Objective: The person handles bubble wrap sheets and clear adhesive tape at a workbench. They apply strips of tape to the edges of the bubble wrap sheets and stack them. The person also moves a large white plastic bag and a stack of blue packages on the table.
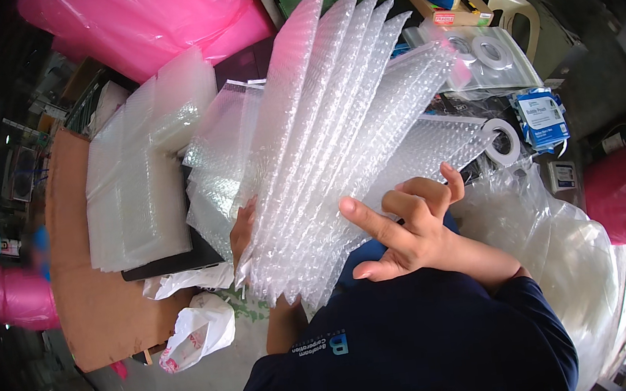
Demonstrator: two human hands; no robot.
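Observation:
A fanned bundle of clear bubble-wrap sheets or pouches [323,148] stands tilted in front of me, its upper ends spread apart. My left hand [241,232] grips the lower left side of the bundle; most of its fingers are hidden behind the plastic. My right hand [412,227] hovers over the lower right of the bundle, index finger and thumb stretched out and the other fingers loosely bent, with nothing in it. Under the bundle, at the right, lies another bubble-wrap sheet [430,149]. More flat bubble-wrap pieces [215,168] lie just left of the bundle.
A tall stack of bubble-wrap pouches [135,176] stands at the left beside brown cardboard [75,251]. Tape rolls [502,141], a blue-and-white packet [541,119] and a small carton [446,13] sit at the right. Pink wrap [157,21] is behind; a large clear plastic bag [555,246] stands near my right arm.

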